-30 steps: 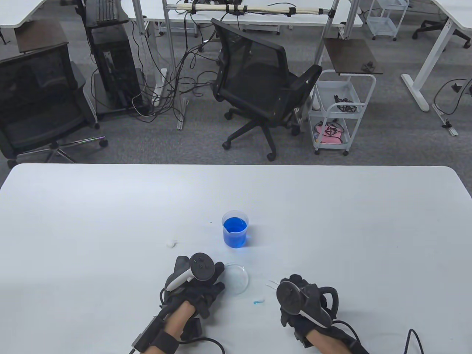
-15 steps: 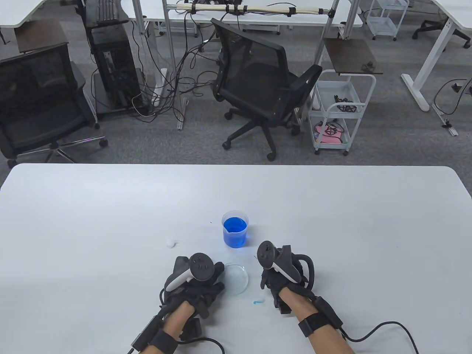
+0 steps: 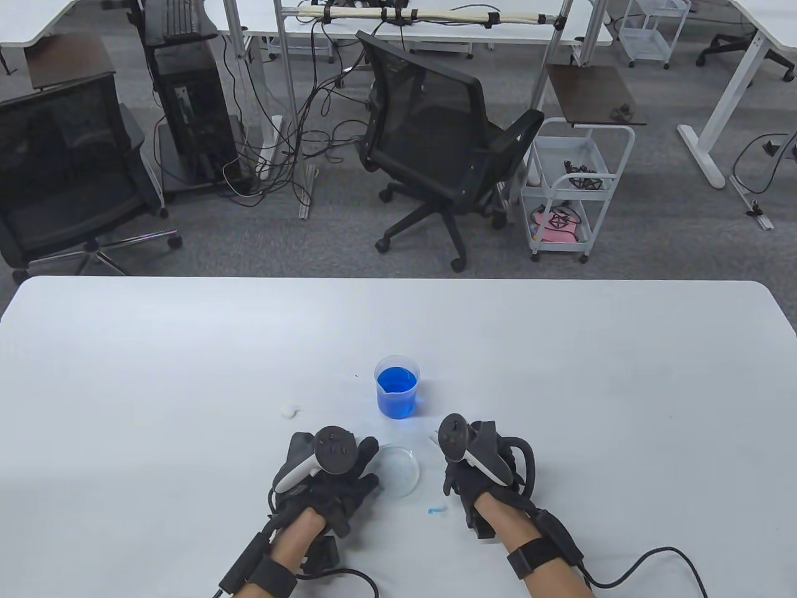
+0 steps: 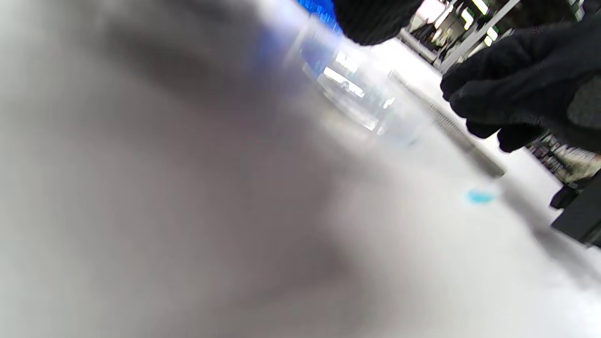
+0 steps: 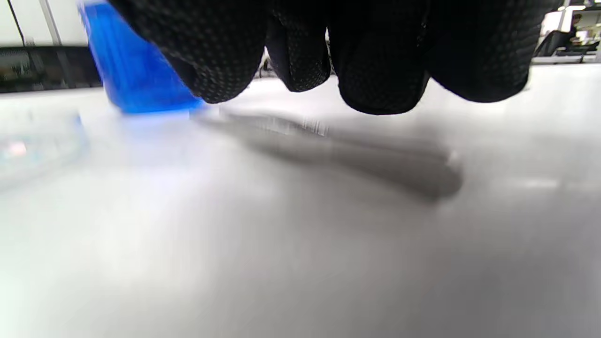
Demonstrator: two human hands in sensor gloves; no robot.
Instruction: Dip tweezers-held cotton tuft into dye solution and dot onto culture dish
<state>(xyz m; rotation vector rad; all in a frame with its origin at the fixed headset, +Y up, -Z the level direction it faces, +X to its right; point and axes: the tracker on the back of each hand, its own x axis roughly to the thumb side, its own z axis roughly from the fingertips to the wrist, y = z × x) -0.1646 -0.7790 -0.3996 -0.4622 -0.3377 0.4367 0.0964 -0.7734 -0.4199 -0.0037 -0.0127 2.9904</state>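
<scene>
A clear beaker of blue dye (image 3: 396, 387) stands mid-table. The clear culture dish (image 3: 400, 471) lies just in front of it. My left hand (image 3: 330, 474) rests on the table against the dish's left side, fingers spread; contact is unclear. My right hand (image 3: 474, 468) is right of the dish and holds the metal tweezers (image 3: 432, 437) low over the table, tips toward the beaker. They show blurred in the left wrist view (image 4: 446, 124) and under my fingertips (image 5: 380, 94) in the right wrist view (image 5: 328, 148). A blue-stained cotton tuft (image 3: 436, 511) lies on the table between my hands.
A white cotton tuft (image 3: 287, 410) lies on the table left of the beaker. Cables trail from both wrists toward the near table edge. Beyond the far table edge stand office chairs and a white cart (image 3: 576, 187).
My right hand has moved up and left from right of the blue tuft to beside the dish, taking the tweezers along. My left hand has shifted slightly left.
</scene>
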